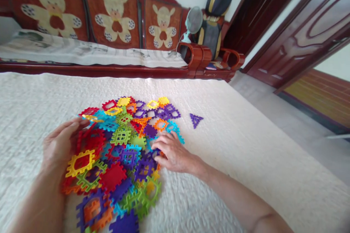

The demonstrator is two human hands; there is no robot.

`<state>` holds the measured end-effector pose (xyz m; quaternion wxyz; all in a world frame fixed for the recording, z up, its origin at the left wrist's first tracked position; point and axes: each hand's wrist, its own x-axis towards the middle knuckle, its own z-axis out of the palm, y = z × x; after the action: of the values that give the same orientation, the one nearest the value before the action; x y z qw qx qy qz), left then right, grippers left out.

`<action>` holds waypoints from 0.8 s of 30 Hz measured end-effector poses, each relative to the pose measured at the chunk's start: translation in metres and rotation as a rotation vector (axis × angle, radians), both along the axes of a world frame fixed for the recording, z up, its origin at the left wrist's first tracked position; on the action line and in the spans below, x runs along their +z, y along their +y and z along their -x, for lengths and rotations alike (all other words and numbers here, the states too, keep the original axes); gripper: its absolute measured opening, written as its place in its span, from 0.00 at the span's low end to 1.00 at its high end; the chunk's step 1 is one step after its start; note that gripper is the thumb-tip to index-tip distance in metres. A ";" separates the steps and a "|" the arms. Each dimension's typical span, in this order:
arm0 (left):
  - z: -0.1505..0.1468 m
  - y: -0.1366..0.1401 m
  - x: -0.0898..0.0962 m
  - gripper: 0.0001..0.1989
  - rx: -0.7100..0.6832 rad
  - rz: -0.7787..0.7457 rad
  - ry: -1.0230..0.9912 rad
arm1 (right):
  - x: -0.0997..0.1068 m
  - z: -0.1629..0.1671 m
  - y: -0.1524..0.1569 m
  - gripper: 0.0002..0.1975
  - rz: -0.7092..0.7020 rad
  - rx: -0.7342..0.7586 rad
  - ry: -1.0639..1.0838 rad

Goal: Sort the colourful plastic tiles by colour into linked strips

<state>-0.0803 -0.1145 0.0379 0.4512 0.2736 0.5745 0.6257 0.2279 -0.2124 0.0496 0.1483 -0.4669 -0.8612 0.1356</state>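
Observation:
A heap of colourful toothed plastic building pieces lies on a pale quilted cover. My left hand (61,140) cups the heap's left edge, its fingers partly hidden behind red pieces (94,139). Close to those fingertips is a thin yellow piece (93,118), seen nearly edge-on; no grip on it shows. On the heap's right side, my right hand (172,153) rests with bent, parted fingers over purple and blue pieces. A yellow frame piece (80,163) and a solid red square (113,177) lie on top nearer to me. Apart at the right sits a purple triangle (195,120).
Behind the quilted cover (218,116) stands a wooden sofa with bear-patterned back cushions (115,14) and a whitish seat cover (95,52). A small fan (193,21) is by its armrest. At the right are a dark red door (300,25) and tiled floor (262,93).

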 end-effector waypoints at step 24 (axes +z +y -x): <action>-0.004 -0.008 0.009 0.12 -0.022 0.093 0.142 | -0.013 -0.148 0.010 0.18 -0.213 -0.319 0.251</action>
<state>-0.0761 -0.1221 0.0469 0.4282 0.3023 0.6306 0.5724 0.3763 -0.2027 0.0368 0.3223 -0.5583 -0.7607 0.0758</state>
